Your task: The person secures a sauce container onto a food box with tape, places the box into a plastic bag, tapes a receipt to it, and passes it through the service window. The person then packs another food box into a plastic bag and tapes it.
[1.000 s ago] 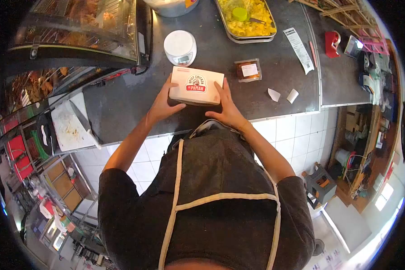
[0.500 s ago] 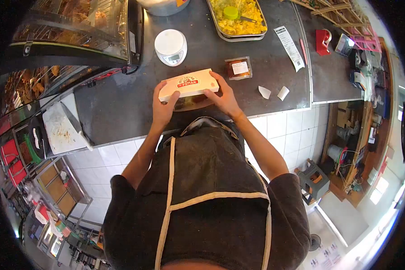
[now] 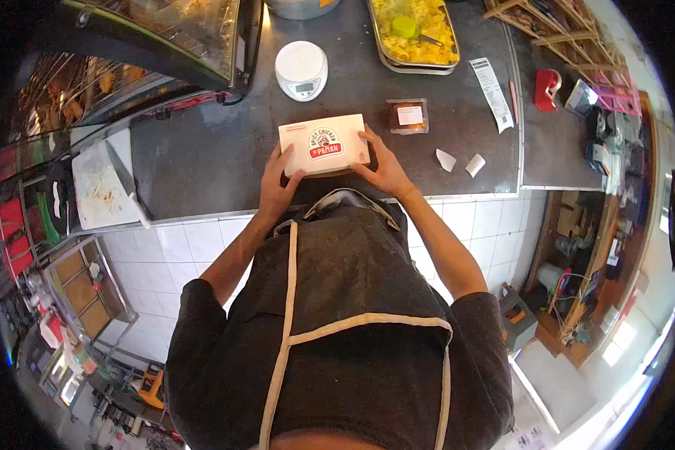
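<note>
Two bare hands grip one white takeaway box (image 3: pixel 324 144) at the middle of the frame, slightly above centre. The box lies flat on the dark grey counter (image 3: pixel 195 161), lid closed, with a round red logo on top. The left hand (image 3: pixel 276 189) clasps the lower left corner of the box, fingers up against its left edge. The right hand (image 3: pixel 386 166) clasps the lower right corner, fingers laid along the right edge. Both hands are closed on the box; neither is free.

Just to the upper right of the box, apart from it, sits a small clear tub (image 3: pixel 408 116) with a white label and reddish contents. Above the box, near the top of the frame, stands a white kitchen scale (image 3: pixel 301 69). To the right of the scale lies a metal tray of yellow food (image 3: pixel 414 34) with a green cup set in it. A long paper receipt (image 3: pixel 492 82) lies at the upper right, and a red tape dispenser (image 3: pixel 547 88) further right. Two small paper scraps (image 3: pixel 458 161) lie right of the right hand. At the left of the frame a white cutting board (image 3: pixel 97 187) carries a knife (image 3: pixel 124 180). A glass display case (image 3: pixel 165 37) fills the upper left corner.
</note>
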Demonstrator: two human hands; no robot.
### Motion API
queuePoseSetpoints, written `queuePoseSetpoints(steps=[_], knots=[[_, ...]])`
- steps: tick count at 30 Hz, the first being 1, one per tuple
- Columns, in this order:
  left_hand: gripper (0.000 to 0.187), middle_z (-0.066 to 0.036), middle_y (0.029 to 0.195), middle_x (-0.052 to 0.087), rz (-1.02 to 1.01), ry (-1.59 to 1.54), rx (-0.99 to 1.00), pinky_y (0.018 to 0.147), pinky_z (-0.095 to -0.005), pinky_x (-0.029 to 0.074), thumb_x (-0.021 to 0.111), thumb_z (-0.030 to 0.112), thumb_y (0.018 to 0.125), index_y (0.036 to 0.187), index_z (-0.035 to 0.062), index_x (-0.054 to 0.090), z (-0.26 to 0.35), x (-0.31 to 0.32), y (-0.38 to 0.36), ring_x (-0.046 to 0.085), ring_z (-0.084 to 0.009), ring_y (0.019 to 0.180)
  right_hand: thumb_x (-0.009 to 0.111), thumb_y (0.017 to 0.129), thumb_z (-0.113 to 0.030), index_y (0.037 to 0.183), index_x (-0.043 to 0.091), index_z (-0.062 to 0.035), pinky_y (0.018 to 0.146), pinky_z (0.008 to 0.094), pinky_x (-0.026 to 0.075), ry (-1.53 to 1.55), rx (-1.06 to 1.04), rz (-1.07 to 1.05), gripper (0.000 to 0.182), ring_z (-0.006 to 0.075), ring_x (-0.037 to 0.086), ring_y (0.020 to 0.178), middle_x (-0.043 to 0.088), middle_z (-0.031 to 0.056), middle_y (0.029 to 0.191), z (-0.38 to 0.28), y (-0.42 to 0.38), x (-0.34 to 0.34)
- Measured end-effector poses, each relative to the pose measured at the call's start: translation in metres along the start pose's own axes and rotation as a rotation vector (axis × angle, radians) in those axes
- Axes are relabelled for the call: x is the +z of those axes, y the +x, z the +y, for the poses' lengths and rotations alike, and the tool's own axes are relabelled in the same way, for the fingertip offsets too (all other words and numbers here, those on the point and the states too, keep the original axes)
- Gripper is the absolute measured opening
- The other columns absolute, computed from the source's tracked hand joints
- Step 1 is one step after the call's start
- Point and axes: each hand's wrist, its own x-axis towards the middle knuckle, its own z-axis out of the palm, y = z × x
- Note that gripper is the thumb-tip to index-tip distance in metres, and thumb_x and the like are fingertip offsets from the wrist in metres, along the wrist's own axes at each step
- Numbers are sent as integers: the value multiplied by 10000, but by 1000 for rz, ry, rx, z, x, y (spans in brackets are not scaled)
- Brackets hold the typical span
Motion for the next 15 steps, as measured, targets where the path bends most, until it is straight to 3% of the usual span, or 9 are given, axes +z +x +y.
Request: queuePoseSetpoints(steps=[1, 2, 3, 5, 6, 10, 12, 15], knots=[[558, -232, 1420, 359, 9, 5, -5, 1044, -398, 345, 696, 172, 820, 1312, 23, 479, -3, -4, 0, 400, -359, 1282, 730, 783, -321, 1330, 394, -64, 1064, 393, 323, -38, -55, 4, 692, 377, 331, 1337, 265, 248, 1472, 3, 1, 1], [545, -234, 1426, 349, -41, -42, 40, 1036, -391, 361, 707, 154, 807, 1298, 39, 502, -5, -8, 1, 399, -363, 1286, 728, 792, -222, 1254, 472, -53, 1044, 381, 356, -71, -103, 49, 554, 375, 365, 1317, 303, 255, 1450, 4, -2, 3], [534, -237, 1431, 339, -91, -89, 87, 1027, -384, 377, 717, 137, 793, 1285, 55, 525, -5, -12, 3, 399, -366, 1289, 728, 792, -222, 1254, 472, -53, 1044, 381, 356, -68, -110, 44, 554, 375, 365, 1317, 303, 255, 1450, 4, -1, 3], [524, -240, 1438, 327, -126, -31, 133, 1015, -379, 392, 718, 115, 784, 1276, 79, 542, -21, -15, 6, 409, -370, 1281, 724, 786, -133, 1115, 568, -61, 965, 362, 440, -137, -246, 99, 371, 374, 449, 1254, 355, 246, 1424, 5, -4, 3], [518, -242, 1445, 316, -165, 23, 187, 1004, -374, 408, 719, 93, 775, 1268, 104, 559, -25, -18, 7, 420, -373, 1273, 718, 773, -76, 1001, 607, -62, 880, 342, 498, -95, -191, 113, 253, 367, 522, 1182, 391, 227, 1407, 6, -5, 4], [549, -246, 1463, 279, -217, 18, 241, 984, -373, 425, 730, 78, 753, 1272, 139, 562, -26, -27, 13, 451, -378, 1246, 716, 770, -68, 1000, 600, -75, 836, 342, 520, -179, -277, 80, 258, 364, 555, 1137, 395, 211, 1409, 13, -6, 1], [572, -238, 1480, 247, -229, 147, 362, 988, -376, 422, 736, 53, 730, 1269, 135, 563, -24, -30, 17, 446, -377, 1251, 704, 770, -50, 1009, 583, -67, 853, 352, 518, -225, -310, 22, 268, 356, 541, 1156, 401, 210, 1404, 16, -12, -2], [547, -234, 1488, 228, -373, 108, 278, 996, -368, 414, 718, 42, 744, 1262, 133, 569, -38, -34, 15, 432, -375, 1263, 655, 772, 45, 971, 595, -41, 912, 324, 481, -262, -306, -20, 225, 351, 524, 1188, 416, 204, 1399, 14, -11, -5]])
